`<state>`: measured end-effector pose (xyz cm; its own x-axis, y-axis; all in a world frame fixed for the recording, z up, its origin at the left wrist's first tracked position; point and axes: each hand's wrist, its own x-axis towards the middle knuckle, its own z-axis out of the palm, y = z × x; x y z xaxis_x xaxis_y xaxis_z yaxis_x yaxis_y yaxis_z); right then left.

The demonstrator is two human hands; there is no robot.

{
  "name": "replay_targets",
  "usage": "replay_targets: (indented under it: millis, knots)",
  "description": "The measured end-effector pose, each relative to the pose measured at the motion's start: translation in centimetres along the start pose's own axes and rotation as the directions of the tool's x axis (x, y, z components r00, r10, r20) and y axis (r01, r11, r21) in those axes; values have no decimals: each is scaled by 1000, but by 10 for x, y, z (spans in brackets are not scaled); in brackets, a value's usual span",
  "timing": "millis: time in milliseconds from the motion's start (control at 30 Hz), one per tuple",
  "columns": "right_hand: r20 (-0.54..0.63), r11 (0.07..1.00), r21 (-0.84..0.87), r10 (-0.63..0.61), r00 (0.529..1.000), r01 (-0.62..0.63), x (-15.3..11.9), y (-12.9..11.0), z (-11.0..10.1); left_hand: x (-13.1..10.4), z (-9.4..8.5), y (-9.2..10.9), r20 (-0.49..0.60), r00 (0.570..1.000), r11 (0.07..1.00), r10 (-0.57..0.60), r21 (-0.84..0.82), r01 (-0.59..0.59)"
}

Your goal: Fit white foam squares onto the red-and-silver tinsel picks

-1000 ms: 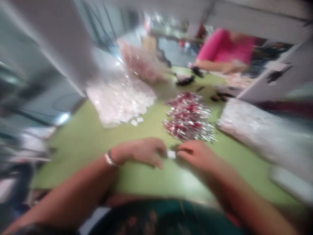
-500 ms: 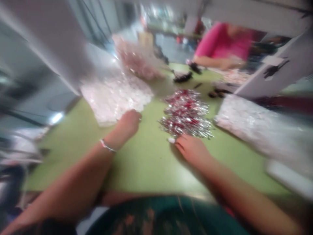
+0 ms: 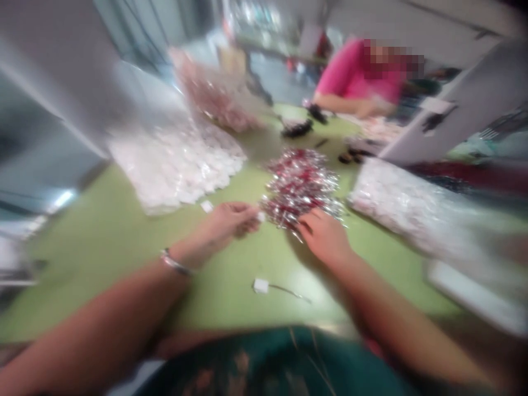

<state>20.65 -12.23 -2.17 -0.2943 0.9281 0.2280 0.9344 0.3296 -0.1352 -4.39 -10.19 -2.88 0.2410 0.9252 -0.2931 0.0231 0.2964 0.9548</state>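
My left hand (image 3: 235,221) is closed in a pinch on a small white card (image 3: 260,216), just left of a pile of shiny silver and red pieces (image 3: 303,187). At the pile's near edge, my right hand (image 3: 325,235) has its fingers pressed together around a thin silver piece (image 3: 297,236); blur hides its exact kind. Closer to me lies a white card with a thin silver stem (image 3: 260,286). Another white card (image 3: 206,206) rests behind my left wrist, near a clear bag of white pieces (image 3: 177,170).
A second bag of white pieces (image 3: 396,192) lies on the right of the green table (image 3: 103,264). Behind are a bag of pink pieces (image 3: 218,99) and dark clusters (image 3: 297,128). Grey posts stand at both sides. A person in pink (image 3: 346,77) sits across.
My left hand has moved right from the bag of white pieces, bringing a white card. The carded silver stem now lies in front of me, and my right hand has shifted into the pile's edge.
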Motion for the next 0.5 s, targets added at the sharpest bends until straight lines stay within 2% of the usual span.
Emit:
replay_targets:
  millis: [100, 233, 367, 500]
  knots:
    - [57, 998, -57, 43, 997, -40, 8, 1, 5, 3, 6, -7, 40, 997, 995, -60, -72, 63]
    - [92, 995, -11, 101, 991, -100, 10, -4, 4, 5, 8, -15, 83, 995, 998, -53, 20, 52]
    - [51, 996, 17, 84, 995, -85, 7, -2, 0, 7, 8, -21, 111, 993, 998, -41, 41, 37]
    - [62, 996, -53, 68, 996, -65, 7, -2, 1, 8, 7, -20, 111, 994, 1000, 0, 25, -3]
